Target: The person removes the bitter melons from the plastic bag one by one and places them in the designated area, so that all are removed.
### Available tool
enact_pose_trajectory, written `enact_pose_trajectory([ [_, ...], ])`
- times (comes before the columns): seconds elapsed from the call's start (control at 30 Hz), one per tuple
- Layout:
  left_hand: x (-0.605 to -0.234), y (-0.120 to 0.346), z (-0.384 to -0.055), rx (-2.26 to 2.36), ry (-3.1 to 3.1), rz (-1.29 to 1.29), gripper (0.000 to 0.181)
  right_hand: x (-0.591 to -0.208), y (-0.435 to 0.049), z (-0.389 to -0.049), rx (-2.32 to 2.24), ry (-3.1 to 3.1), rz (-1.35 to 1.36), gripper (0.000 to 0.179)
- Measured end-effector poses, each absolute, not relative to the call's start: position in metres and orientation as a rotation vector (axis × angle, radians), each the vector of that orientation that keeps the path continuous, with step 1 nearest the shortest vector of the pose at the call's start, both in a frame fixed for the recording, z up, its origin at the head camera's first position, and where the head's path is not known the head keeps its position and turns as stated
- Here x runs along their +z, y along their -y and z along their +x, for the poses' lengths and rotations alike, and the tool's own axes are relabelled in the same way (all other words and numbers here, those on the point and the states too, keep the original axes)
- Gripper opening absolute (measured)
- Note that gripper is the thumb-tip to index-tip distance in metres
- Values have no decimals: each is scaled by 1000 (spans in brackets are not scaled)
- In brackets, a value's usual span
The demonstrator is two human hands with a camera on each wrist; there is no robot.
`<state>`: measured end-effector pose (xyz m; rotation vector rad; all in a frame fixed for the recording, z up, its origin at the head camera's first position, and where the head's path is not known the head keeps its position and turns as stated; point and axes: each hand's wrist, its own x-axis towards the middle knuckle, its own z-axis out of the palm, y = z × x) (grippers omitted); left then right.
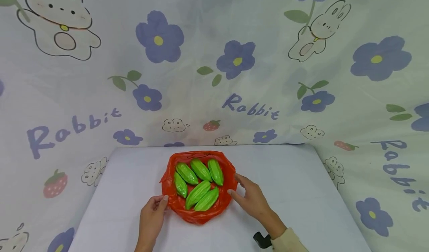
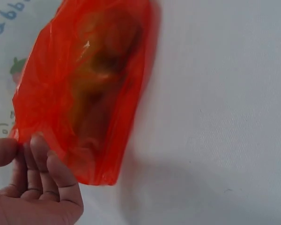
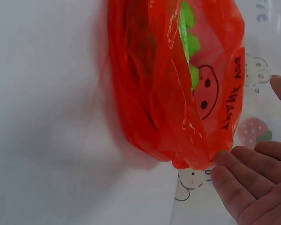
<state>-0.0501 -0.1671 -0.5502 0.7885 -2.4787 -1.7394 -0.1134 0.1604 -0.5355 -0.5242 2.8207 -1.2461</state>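
A red plastic bag stands on the white table with its mouth spread wide. Inside lie several glossy green ridged fruits with pointed ends, shaped like star fruit. At the bag's near left rim, my left hand pinches the plastic between thumb and fingers; the left wrist view shows this hand at the bag's edge. On the other side, my right hand has its fingers extended and the thumb apart. In the right wrist view, its fingertips touch the bag's rim.
White cloth covers the table around the bag. Behind and beside it hangs a curtain printed with rabbits, purple flowers and strawberries. A small black object sits by my right wrist, next to a pale sleeve.
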Motion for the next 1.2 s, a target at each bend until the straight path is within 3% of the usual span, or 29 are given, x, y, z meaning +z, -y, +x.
enact_pose_trajectory([
  [0.23, -555, 162, -55, -1798, 2453, 810, 50, -532, -146, -122, -1176, -2772, -571, 65],
  [0.8, -559, 154, -52, -1875, 2370, 880, 46, -534, -97, -152, -1102, -2779, -388, 47],
  [1.2, -574, 157, -47, -2012, 2243, 921, 49, -549, -73, -154, -977, -2937, -322, 40],
])
